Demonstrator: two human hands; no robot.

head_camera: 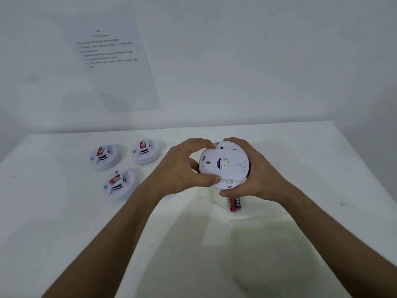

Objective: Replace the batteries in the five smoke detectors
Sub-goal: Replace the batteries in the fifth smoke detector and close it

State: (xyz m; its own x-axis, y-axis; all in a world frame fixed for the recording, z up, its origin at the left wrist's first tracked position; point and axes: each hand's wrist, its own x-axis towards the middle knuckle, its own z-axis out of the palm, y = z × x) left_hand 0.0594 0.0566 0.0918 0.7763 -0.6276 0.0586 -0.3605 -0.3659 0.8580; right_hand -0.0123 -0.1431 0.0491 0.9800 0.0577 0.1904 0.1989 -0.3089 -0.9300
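**Smoke detector held in both hands, underside up**

Item 1: smoke detector (pixel 224 165), white, round. Held off the table (pixel 322 168) between both hands, flat back facing the camera. Back shows a round label at centre, a small red mark to its L, a slot to its R, a strip of small print near the lower edge.

Grip, L: left hand (pixel 182 166) curls round the L rim. Thumb lies across the lower edge by the print strip; fingers hook over the upper-L edge. Firm hold, fingers bent.

Grip, R: right hand (pixel 255 171) cups the R rim. Fingers wrap over the top edge, thumb comes under the bottom edge. Also closed round the detector. Fingertips of the two hands nearly meet at the top.

Item 2: batteries (pixel 235 204), two seen, one red, one dark. Lie side by side on the table just below the grip, partly hidden under the R thumb. Cannot tell if more lie beneath the hands.

Item 3: three more detectors, dome side up, each w/ a red tag on top, well L of the grip. Two in a far row: far left detector (pixel 104 157), far right detector (pixel 146 152). One nearer: near detector (pixel 118 184). None touch.

Item 4: printed sheet (pixel 111 61) on the wall (pixel 257 50), above and L of the grip. Text too blurred to read.
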